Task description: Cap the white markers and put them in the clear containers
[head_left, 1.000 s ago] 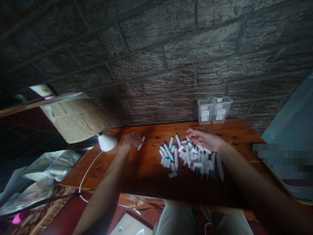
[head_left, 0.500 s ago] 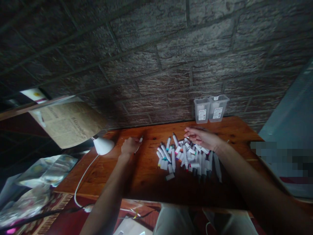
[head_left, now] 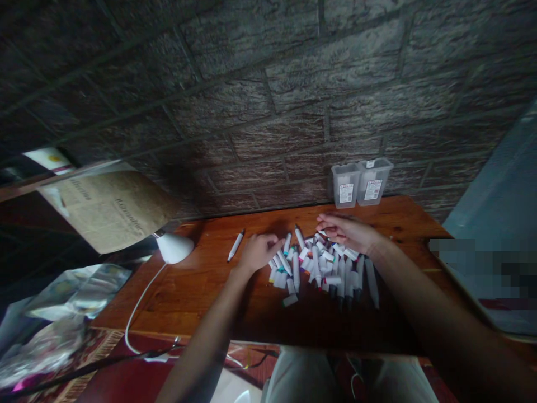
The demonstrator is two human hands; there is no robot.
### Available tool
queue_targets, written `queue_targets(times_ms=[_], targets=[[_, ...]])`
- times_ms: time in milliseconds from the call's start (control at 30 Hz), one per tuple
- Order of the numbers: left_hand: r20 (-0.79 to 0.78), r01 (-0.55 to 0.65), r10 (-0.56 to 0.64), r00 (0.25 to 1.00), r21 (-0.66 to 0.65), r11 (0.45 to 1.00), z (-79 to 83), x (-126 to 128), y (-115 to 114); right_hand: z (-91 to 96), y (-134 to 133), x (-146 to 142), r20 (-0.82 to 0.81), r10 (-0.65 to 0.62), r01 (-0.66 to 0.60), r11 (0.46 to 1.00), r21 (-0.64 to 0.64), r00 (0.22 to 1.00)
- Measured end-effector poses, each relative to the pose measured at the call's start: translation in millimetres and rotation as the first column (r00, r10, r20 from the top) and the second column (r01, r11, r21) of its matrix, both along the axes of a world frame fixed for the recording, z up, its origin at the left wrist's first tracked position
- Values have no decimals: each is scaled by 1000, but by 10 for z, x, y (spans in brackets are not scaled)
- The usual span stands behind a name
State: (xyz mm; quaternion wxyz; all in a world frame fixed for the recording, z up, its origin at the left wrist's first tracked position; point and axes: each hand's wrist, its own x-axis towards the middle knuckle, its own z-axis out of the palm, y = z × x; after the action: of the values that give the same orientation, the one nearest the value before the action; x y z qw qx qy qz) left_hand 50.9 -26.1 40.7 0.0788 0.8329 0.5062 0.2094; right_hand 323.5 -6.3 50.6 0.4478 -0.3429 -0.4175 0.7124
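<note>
A heap of white-barrelled markers (head_left: 323, 267) with coloured caps lies on the wooden table (head_left: 201, 280). One marker (head_left: 235, 245) lies apart to the left of the heap. My left hand (head_left: 259, 251) reaches the left edge of the heap, fingers loosely curled over the markers, holding nothing that I can see. My right hand (head_left: 347, 232) rests on the far side of the heap, fingers stretched out over the markers.
Two clear plastic boxes (head_left: 361, 182) with labels stand against the brick wall at the table's back. A white lamp (head_left: 174, 248) with a white cord sits at the table's left. A newspaper (head_left: 109, 207) and crumpled plastic bags (head_left: 62, 302) lie further left.
My left hand put down the single marker at the left and moved right to the edge of the heap. My right hand stayed on the heap.
</note>
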Motion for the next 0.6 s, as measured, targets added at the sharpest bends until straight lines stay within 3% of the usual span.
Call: queue_targets(times_ms=[133,233,467,600], targets=[[40,231,-232,972,33,972,7,-75,-73,6,19,26,-8,-6,6,1000,2,1000],[-82,365,-360,929,57,929,62,-159,-124,9,33,37,-22,8,-8,1000,-7,1000],[-434,465,-416,799,7,885,315,-119,-61,1,36,25,-21,-2,2,1000,-29,1000],[-557,521,-422,715,22,854,347,0,-32,-3,37,26,-13,-19,19,1000,-22,1000]])
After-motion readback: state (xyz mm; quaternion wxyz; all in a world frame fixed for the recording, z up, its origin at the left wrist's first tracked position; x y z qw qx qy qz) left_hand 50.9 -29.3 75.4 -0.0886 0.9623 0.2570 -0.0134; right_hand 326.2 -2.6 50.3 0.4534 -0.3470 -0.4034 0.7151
